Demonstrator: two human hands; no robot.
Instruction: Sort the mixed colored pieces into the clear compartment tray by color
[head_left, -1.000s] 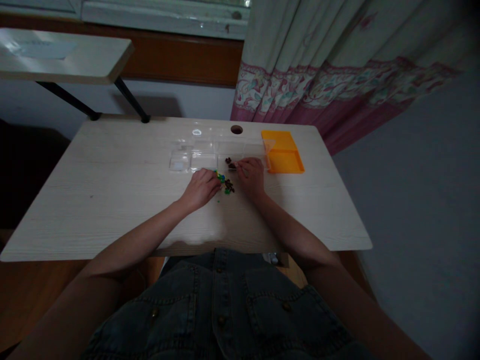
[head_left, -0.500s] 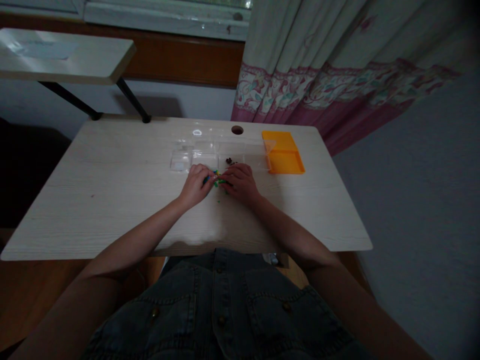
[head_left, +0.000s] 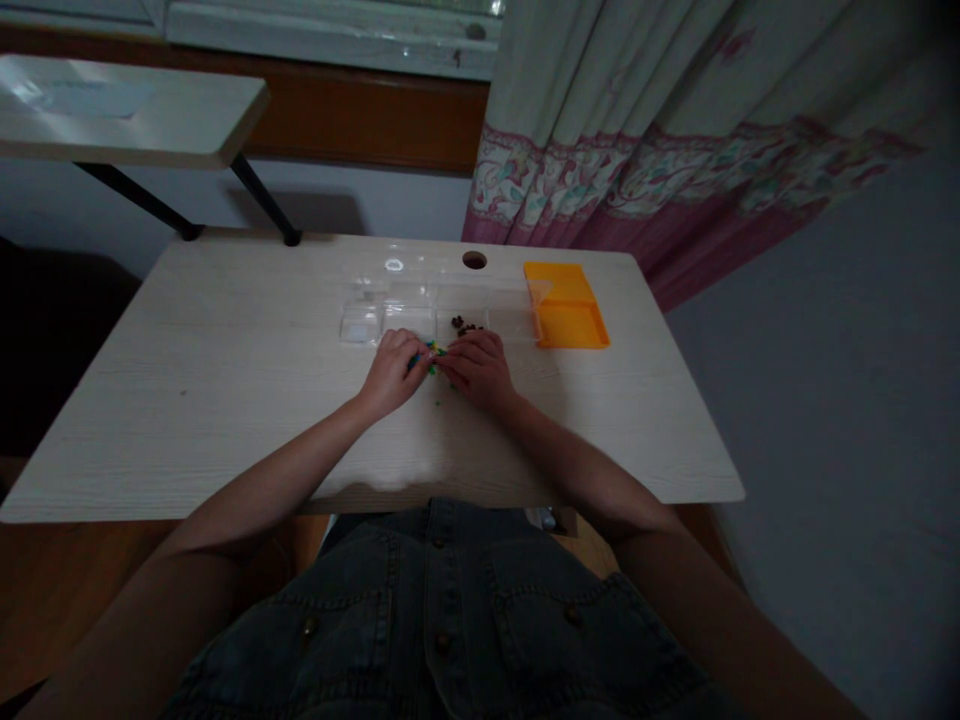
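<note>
A small heap of coloured beads (head_left: 433, 353), green, yellow and blue, lies on the pale wooden desk (head_left: 225, 380) between my two hands. My left hand (head_left: 391, 370) rests curled at the heap's left side, fingertips touching the beads. My right hand (head_left: 478, 368) lies on the heap's right side, fingers bent and pinched over it; what they grip is hidden. Behind the hands stands a clear plastic organiser box (head_left: 409, 305) with several compartments. One compartment holds dark brown beads (head_left: 465, 325).
An orange lid (head_left: 566, 305) lies to the right of the clear box. A round cable hole (head_left: 473, 260) sits near the desk's far edge. A second desk stands at the back left, a flowered curtain at the back right.
My right hand came back from the compartment with the dark beads and settled on the coloured heap. My left hand shifted slightly toward the heap. The dark beads on the desk are now covered.
</note>
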